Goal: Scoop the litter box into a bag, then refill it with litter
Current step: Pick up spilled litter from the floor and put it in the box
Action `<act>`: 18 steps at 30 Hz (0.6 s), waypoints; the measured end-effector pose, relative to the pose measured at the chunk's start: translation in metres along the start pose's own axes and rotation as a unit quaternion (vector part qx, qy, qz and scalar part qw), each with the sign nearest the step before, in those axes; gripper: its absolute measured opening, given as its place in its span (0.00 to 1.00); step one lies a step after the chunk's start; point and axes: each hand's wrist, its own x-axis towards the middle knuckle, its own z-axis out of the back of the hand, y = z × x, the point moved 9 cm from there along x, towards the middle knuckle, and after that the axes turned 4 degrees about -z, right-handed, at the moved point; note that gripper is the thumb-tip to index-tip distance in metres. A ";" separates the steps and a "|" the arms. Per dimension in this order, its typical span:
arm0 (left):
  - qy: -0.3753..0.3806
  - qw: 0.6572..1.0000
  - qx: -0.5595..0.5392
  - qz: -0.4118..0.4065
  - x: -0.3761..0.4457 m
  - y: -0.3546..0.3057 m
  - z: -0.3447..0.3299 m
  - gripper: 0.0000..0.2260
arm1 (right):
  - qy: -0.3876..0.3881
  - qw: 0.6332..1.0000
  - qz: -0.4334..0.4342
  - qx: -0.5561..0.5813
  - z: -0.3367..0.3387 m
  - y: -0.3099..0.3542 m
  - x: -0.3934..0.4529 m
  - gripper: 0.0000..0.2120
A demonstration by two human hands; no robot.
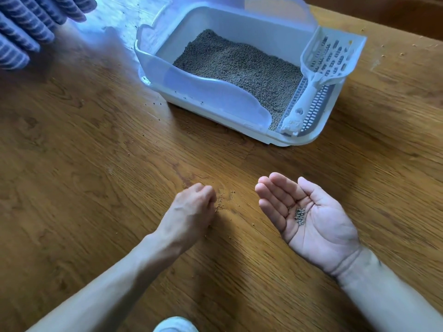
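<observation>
So the wood floor [96,164] takes up basically the whole shot. Up past both hands, well clear of the fingertips, sits the white litter box [215,97] with a flat bed of grey litter [239,68] inside. The slotted white scoop [321,68] is resting across the box's end on the side of the right hand, handle pointing back toward the person. Far off beyond the left hand, in the corner, there's some blue striped fabric [28,27].

Right hand [309,216] is flat, palm up, fingers relaxed, with a tiny pile of grey pellets [299,216] sitting in the palm. Left hand [191,209] is knuckles up, fingers curled in, fingertips right at a few stray granules [219,204] on the floor between the two hands. Can't tell if it's actually pinching any.
</observation>
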 end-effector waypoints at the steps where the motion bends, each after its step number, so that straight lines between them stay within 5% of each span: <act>1: -0.042 0.998 -0.039 0.011 0.002 -0.004 0.013 0.04 | -0.011 1.000 0.011 0.005 0.004 0.000 0.002 0.26; 5: -0.169 0.973 -0.142 -0.074 0.001 -0.075 0.075 0.03 | -0.035 0.999 0.003 0.012 -0.001 -0.004 0.003 0.25; 8: -0.111 0.970 -0.152 -0.153 0.001 -0.128 0.063 0.04 | -0.059 0.997 -0.049 0.011 -0.002 -0.018 0.000 0.18; 11: -0.088 0.967 -0.125 -0.205 -0.002 -0.145 0.051 0.06 | -0.060 0.995 -0.082 0.023 -0.007 -0.025 -0.002 0.26; 15: -0.181 0.957 -0.184 -0.133 -0.012 -0.103 0.079 0.04 | -0.048 0.999 -0.018 -0.002 -0.005 -0.010 -0.005 0.22; 18: -0.155 0.979 -0.130 -0.034 -0.007 -0.035 0.056 0.03 | -0.040 0.999 0.001 0.004 -0.001 -0.003 -0.007 0.25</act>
